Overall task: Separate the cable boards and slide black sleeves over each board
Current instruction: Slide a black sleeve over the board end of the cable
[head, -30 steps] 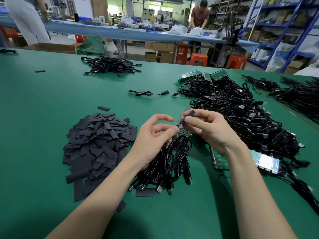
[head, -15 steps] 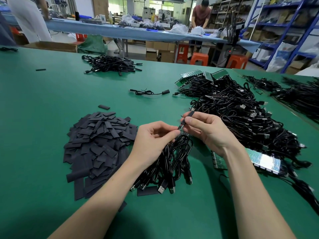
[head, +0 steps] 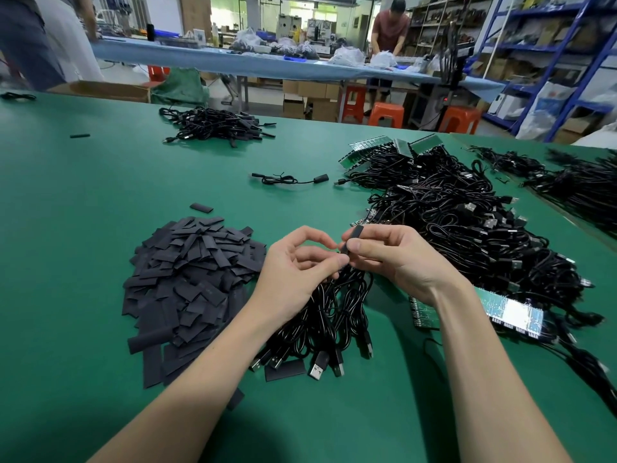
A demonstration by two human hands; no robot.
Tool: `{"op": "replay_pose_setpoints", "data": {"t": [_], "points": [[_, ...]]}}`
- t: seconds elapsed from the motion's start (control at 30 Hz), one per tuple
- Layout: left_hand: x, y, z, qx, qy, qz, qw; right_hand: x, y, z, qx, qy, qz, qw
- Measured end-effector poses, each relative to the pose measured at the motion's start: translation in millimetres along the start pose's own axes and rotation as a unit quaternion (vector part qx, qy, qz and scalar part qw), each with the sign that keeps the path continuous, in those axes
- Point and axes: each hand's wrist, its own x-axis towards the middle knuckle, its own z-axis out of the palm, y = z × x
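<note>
Pinched between right hand [head: 397,259] thumb and forefinger, a black sleeve [head: 351,239] stands tilted above the tabletop [head: 83,202]; left hand [head: 295,272] fingertips pinch its lower end, over the cable bundle [head: 330,315].

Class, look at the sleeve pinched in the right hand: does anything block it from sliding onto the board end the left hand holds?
Nothing visible does. The right hand pinches the sleeve right at the left hand fingertips; the board itself is hidden.
</note>
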Motion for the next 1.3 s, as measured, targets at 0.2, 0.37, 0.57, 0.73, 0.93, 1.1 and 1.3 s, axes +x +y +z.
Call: {"op": "replay_pose_setpoints", "data": {"t": [0.2, 0.37, 0.57, 0.73, 0.93, 1.1, 1.3], "points": [[2.8, -0.1, 0.3, -0.034, 0.013, -0.013, 0.999, 3.4, -3.4, 8.3, -0.022, 0.045, -0.071, 0.996], [4.0, -1.7, -1.5, -0.068, 0.017, -0.015, 0.997, 5.5, -5.7, 16.7, -0.053, 0.066, -0.123, 0.989], [3.0, -2.2, -1.4, -0.075, 0.028, -0.012, 0.997, 5.1, -5.5, 21.4, -0.066, 0.087, -0.129, 0.986], [3.8, -3.4, -2.6, -0.072, 0.034, -0.032, 0.996, 6.7, -3.1, 25.6, -0.045, 0.104, -0.120, 0.986], [2.2, -3.1, -2.4, -0.051, 0.033, -0.037, 0.997, 5.5, -1.9, 27.6, -0.031, 0.102, -0.103, 0.989], [2.6, -2.3, -2.8, -0.058, 0.038, -0.040, 0.997, 4.2, -5.4, 28.2, -0.048, 0.104, -0.109, 0.987], [1.9, -1.7, -2.5, -0.048, 0.031, -0.041, 0.997, 6.7, -3.0, 25.6, -0.053, 0.119, -0.095, 0.987]]}}
